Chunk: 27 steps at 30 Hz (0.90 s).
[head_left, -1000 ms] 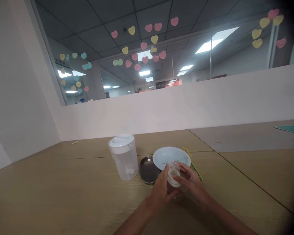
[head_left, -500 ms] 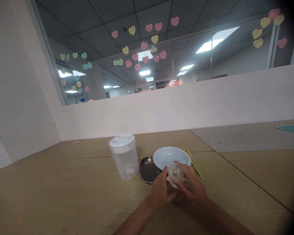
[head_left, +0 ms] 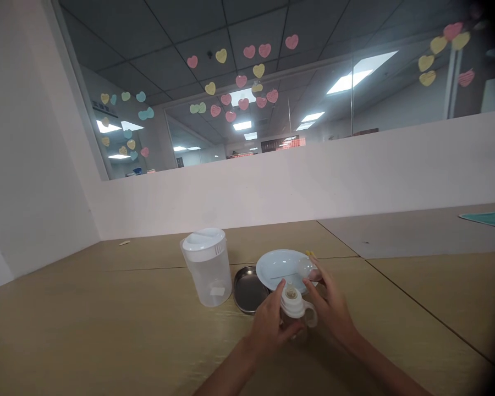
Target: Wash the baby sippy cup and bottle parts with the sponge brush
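Observation:
A baby bottle (head_left: 292, 306) with a white collar, a clear nipple and a side handle stands in front of me. My left hand (head_left: 269, 318) is closed around its left side, the thumb near the collar. In my right hand (head_left: 330, 300) is a clear domed bottle cap (head_left: 307, 268), pinched between thumb and fingers, apart from the bottle and over the right side of a white plate (head_left: 278, 261). The bottle's lower part is partly hidden by my left fingers.
Left of the plate lies a dark metal tray (head_left: 249, 291), partly under its rim. Beside that stands a translucent pitcher (head_left: 209, 275) with a white lid. Yellow tips (head_left: 311, 254) show behind the plate. A teal mat (head_left: 489, 219) lies far right.
My right hand has lifted the clear cap off the bottle and moved it up and right, so the nipple now shows. My left hand stays on the bottle.

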Each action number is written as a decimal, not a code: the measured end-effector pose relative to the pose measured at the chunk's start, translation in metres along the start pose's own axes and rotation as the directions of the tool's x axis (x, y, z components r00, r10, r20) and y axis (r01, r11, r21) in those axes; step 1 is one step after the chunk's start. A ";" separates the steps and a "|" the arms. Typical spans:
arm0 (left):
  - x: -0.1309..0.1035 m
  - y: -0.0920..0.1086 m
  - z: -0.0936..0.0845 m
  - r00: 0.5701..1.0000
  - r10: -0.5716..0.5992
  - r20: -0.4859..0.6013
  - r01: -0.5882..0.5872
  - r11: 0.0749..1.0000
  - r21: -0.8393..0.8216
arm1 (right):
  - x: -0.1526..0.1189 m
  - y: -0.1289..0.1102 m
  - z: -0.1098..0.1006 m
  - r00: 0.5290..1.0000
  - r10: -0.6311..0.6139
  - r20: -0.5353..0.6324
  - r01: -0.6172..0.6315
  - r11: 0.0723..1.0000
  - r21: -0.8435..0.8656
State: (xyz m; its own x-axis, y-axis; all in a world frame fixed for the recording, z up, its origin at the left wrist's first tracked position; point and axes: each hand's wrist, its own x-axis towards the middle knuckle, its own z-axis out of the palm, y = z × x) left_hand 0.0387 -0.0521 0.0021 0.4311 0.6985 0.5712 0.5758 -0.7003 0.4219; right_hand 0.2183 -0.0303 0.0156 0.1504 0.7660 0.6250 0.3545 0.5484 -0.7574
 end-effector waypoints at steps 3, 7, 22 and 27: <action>0.000 0.001 -0.001 1.000 0.007 0.020 -0.007 1.000 0.013 | 0.008 0.010 0.000 0.996 -0.012 0.083 0.016 0.998 -0.053; 0.000 0.001 -0.002 1.000 0.011 0.024 -0.012 0.999 0.038 | 0.011 0.014 -0.001 0.994 0.032 0.101 -0.016 0.987 -0.157; -0.001 0.000 -0.002 0.998 0.065 0.016 -0.066 0.996 0.053 | 0.013 0.020 -0.001 0.953 -0.043 0.299 0.080 0.990 -0.113; -0.001 -0.004 0.000 0.997 0.079 0.018 -0.080 0.995 0.063 | 0.011 0.017 -0.002 0.942 -0.090 0.323 0.138 0.982 -0.128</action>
State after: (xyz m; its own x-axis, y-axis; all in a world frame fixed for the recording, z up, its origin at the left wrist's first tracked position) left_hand 0.0360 -0.0496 -0.0004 0.4875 0.6433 0.5903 0.5819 -0.7434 0.3297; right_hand 0.2276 -0.0131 0.0097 -0.1882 0.7803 0.5964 0.4875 0.6014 -0.6330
